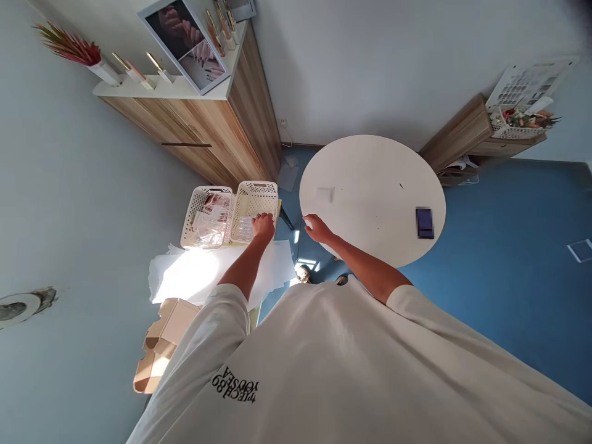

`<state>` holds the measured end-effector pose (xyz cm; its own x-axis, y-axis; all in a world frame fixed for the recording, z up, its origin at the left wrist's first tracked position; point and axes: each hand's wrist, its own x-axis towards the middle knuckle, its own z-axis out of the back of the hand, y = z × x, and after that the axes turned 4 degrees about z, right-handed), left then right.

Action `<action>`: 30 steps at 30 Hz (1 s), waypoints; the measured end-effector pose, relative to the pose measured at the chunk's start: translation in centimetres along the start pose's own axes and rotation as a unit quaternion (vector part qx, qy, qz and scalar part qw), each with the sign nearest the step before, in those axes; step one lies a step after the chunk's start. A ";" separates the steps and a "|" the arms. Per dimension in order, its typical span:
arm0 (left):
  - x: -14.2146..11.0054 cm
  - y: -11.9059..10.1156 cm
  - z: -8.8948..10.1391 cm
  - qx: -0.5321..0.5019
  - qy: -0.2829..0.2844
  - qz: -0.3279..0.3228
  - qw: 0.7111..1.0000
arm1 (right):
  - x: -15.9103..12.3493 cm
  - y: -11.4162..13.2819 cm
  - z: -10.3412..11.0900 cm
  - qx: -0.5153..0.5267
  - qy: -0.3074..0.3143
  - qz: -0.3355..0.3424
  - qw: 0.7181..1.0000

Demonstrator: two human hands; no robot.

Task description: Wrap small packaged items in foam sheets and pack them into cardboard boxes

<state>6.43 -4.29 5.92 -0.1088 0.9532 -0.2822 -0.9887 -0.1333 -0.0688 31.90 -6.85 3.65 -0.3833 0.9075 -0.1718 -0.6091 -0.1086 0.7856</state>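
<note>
My left hand (263, 227) reaches into the right-hand white plastic basket (257, 187), its fingers bent downward beside stacked clear plastic pieces (245, 228). Whatever those fingertips grip, if anything, is hidden under the hand. Over the left edge of the round white table (370, 166) hovers my right hand (317, 227), with bent fingers, the thumb apart from them and nothing visible between. A faint, see-through flat piece (325, 195) lies on the table near that hand. The left-hand white basket (187, 225) contains printed cards and clear packets (210, 222).
A dark, blurred rectangular object (424, 222) rests at the table's right side. White sheeting (272, 265) spreads below the baskets, with open cardboard boxes (173, 324) nearby. A wooden cabinet (250, 117) bears frames and slim bottles; a smaller wooden cabinet (457, 132) stands at right.
</note>
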 end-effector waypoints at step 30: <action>6.8 1.1 4.3 -0.050 -0.101 -0.158 0.981 | 1.0 1.7 -2.1 0.039 -0.020 -0.075 0.996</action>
<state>4.17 3.22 7.99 0.1725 0.9843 -0.0373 -0.9626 0.1604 -0.2184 29.01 -7.04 3.56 -0.2637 0.9265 -0.2683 -0.6008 0.0599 0.7971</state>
